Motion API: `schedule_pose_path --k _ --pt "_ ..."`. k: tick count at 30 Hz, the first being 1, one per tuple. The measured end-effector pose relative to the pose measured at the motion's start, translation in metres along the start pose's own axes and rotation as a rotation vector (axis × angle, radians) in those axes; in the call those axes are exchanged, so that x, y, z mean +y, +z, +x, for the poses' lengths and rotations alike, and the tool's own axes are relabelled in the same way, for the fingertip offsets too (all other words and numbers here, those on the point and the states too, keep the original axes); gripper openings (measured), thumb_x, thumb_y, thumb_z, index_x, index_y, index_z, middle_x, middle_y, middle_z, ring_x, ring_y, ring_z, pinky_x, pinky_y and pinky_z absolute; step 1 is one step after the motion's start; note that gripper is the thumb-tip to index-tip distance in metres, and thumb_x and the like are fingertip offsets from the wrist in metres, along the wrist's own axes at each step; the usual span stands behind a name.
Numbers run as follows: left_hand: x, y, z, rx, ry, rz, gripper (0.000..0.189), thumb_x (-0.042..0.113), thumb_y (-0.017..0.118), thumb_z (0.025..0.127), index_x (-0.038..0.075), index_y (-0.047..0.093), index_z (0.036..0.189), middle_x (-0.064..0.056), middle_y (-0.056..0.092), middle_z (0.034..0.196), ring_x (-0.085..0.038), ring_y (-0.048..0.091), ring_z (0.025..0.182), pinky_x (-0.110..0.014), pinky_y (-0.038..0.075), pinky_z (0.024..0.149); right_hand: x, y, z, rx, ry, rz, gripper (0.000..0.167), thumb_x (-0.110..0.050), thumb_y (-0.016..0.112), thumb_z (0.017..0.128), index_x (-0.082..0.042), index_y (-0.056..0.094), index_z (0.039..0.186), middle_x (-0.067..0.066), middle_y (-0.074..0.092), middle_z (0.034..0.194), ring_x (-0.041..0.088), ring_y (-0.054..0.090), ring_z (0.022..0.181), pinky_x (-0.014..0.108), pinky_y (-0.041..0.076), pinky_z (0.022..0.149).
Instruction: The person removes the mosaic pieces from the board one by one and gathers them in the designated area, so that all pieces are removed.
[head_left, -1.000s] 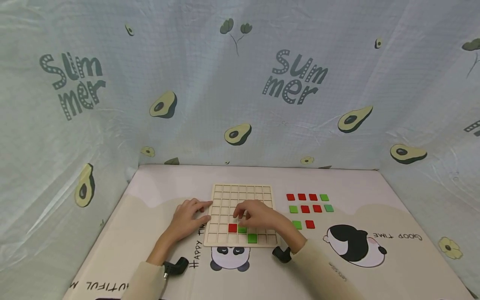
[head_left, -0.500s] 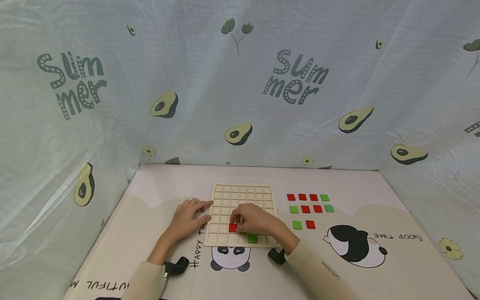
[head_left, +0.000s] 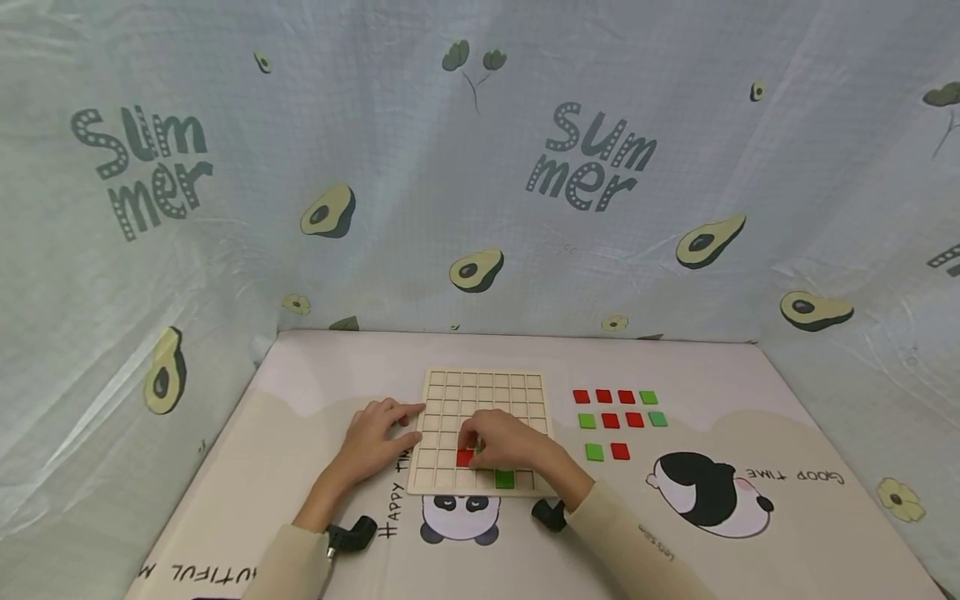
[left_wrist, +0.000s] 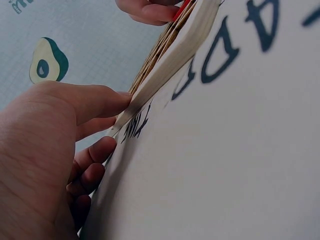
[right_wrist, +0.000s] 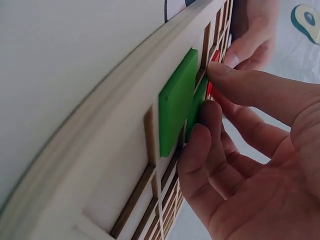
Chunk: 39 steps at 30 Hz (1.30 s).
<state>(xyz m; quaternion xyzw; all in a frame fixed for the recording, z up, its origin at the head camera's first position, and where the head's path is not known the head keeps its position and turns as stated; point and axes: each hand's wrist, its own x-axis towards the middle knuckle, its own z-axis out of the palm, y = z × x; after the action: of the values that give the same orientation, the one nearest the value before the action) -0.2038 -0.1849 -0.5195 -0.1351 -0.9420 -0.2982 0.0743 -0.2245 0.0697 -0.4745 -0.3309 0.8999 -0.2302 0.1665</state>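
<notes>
A wooden grid board [head_left: 442, 400] lies on the table. My left hand [head_left: 375, 437] rests at its left edge, with thumb and index fingertip touching the rim, as the left wrist view [left_wrist: 45, 145] also shows. Over the lower part of the board, my right hand [head_left: 506, 440] has its thumb and index finger on opposite sides of a red square tile [head_left: 465, 458], pinching it at its cell. One green tile [head_left: 505, 479] sits in the bottom row. Another green tile [right_wrist: 196, 112] beside the red one is mostly covered by my right fingers in the head view.
Right of the board lie loose red tiles [head_left: 619, 451] and green tiles [head_left: 595, 452] in three rows, several in all. The tablecloth [head_left: 712, 367] is printed with cartoon animals and words. A patterned curtain [head_left: 390, 150] stands behind and at both sides.
My right hand has moved slightly left, from over the green tile to the red tile, and its thumb and index finger have come round it. The left hand has stayed put.
</notes>
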Motion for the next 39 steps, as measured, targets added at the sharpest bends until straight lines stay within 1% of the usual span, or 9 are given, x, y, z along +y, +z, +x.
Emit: schedule_pose_path --k 7,14,22,28,33,39 --pt "-0.0004 -0.0006 -0.0005 0.004 0.000 -0.005 0.045 0.036 0.074 0.091 0.020 0.071 0.133 0.009 0.058 0.093 -0.012 0.045 0.090 -0.034 0.028 0.079 -0.0014 -0.0001 0.0029 0.003 -0.007 -0.016 0.015 -0.012 0.082 0.085 -0.017 0.072 0.096 -0.010 0.061 0.087 0.006 0.054 0.078 0.021 0.047 0.072" --pt "0.0007 -0.0011 -0.0009 0.009 0.010 -0.006 0.044 0.034 0.075 0.091 0.019 0.071 0.132 0.008 0.058 0.093 -0.012 0.046 0.090 -0.034 0.028 0.079 -0.0041 -0.0002 0.0003 0.013 -0.014 0.003 0.021 -0.010 0.083 0.084 -0.018 0.067 0.095 -0.010 0.060 0.086 0.005 0.054 0.076 0.020 0.048 0.071" --pt "0.0021 -0.0026 -0.0008 0.008 0.012 -0.002 0.044 0.034 0.075 0.091 0.018 0.071 0.132 0.008 0.058 0.093 -0.012 0.046 0.091 -0.034 0.029 0.079 -0.0062 -0.0009 -0.0033 0.010 -0.017 0.047 0.021 -0.007 0.080 0.086 -0.018 0.066 0.096 -0.008 0.064 0.088 0.007 0.056 0.076 0.021 0.049 0.071" --pt "0.0026 -0.0035 -0.0004 0.008 0.014 -0.004 0.044 0.035 0.074 0.091 0.018 0.071 0.132 0.008 0.059 0.094 -0.012 0.046 0.091 -0.034 0.029 0.079 -0.0050 -0.0022 -0.0044 0.014 -0.021 0.081 0.017 -0.006 0.075 0.091 -0.019 0.066 0.097 -0.005 0.068 0.090 0.007 0.059 0.080 0.022 0.050 0.073" --pt "0.0025 -0.0031 -0.0008 0.009 0.014 -0.001 0.044 0.034 0.074 0.091 0.018 0.071 0.132 0.007 0.059 0.094 -0.013 0.047 0.091 -0.034 0.029 0.079 -0.0044 -0.0025 -0.0055 0.013 -0.026 0.103 0.015 -0.006 0.073 0.093 -0.020 0.066 0.095 -0.008 0.067 0.087 0.006 0.059 0.080 0.022 0.050 0.073" --pt "0.0020 -0.0020 -0.0015 0.015 0.018 -0.008 0.044 0.033 0.075 0.090 0.018 0.072 0.131 0.007 0.059 0.093 -0.013 0.047 0.090 -0.034 0.029 0.079 -0.0022 -0.0014 -0.0053 0.018 -0.040 0.107 0.016 -0.006 0.072 0.093 -0.020 0.067 0.095 -0.008 0.066 0.087 0.006 0.059 0.080 0.022 0.049 0.073"
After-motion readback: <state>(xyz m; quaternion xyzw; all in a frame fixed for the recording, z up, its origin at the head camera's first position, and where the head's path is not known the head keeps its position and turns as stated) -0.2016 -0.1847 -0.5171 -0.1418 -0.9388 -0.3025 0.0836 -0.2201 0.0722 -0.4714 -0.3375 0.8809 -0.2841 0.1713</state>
